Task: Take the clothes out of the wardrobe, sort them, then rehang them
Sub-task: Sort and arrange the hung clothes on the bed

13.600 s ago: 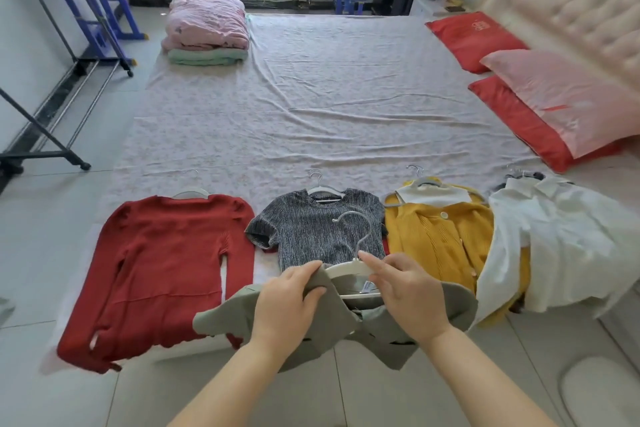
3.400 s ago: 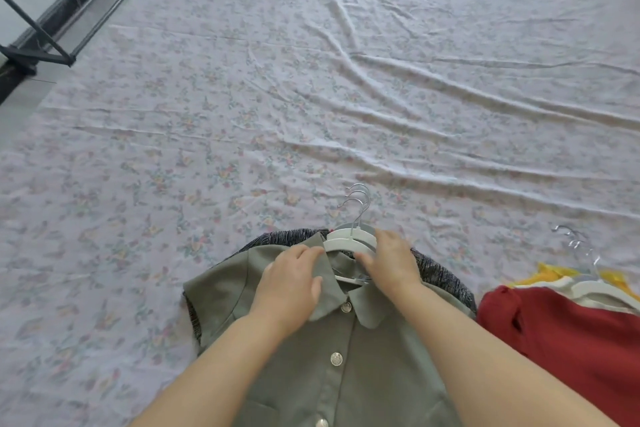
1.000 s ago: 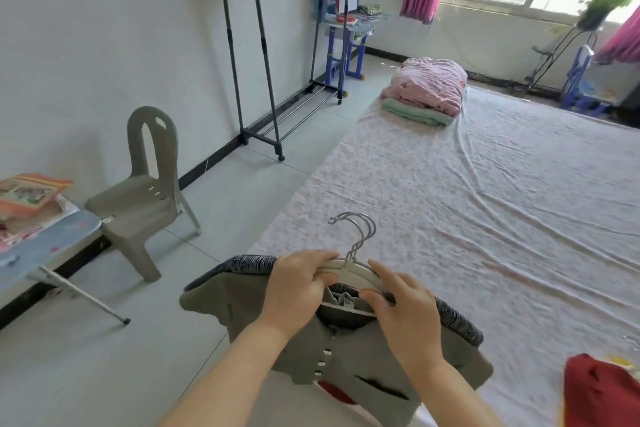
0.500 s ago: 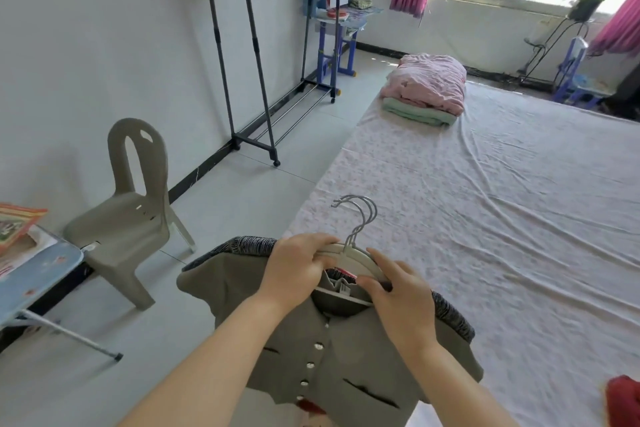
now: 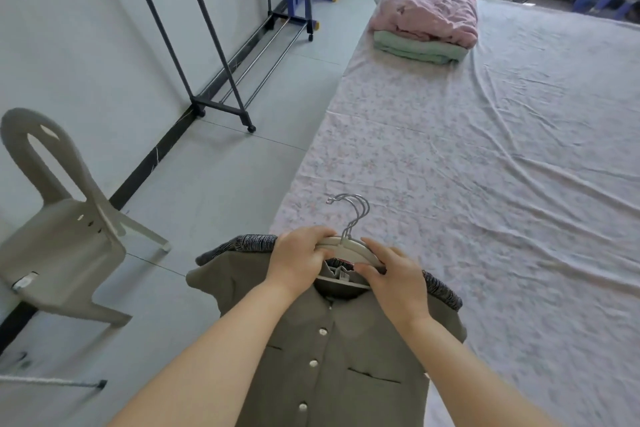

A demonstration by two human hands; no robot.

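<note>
1. Bed (image 5: 485, 166): covered by a floral sheet. A stack of folded bedding (image 5: 429, 7) sits at its far left corner.

2. Clothes rack (image 5: 222, 55): stands on the floor along the wall, well apart from the left edge of the bed. Only the uprights and wheeled base are visible; the top rail is out of view.

3. Chair (image 5: 62, 243): grey plastic, on the floor to the left, near the wall.

4. Grey-green shirt (image 5: 332, 357): buttoned, hanging in the air just off the left edge of the bed at its near end. A dark knit top (image 5: 252, 242) hangs behind it, showing at both shoulders.

5. Left hand (image 5: 298, 258): fingers curled over the left shoulder of the stacked hangers (image 5: 341, 248).

6. Right hand (image 5: 394, 274): fingers and thumb clamp the right shoulder of the same stack.

7. Hooks (image 5: 360, 211): metal, nested together, pointing up and away from the person.

Step in hand (judged): sorting appears complete for this bundle; the rehang step is under way. The next move calls for carrying the bundle to the rack, keeping the hooks aligned, and lifting them over the rail. Risk: the nested hooks may splay, or the rear garment may slip off its hanger.
</note>
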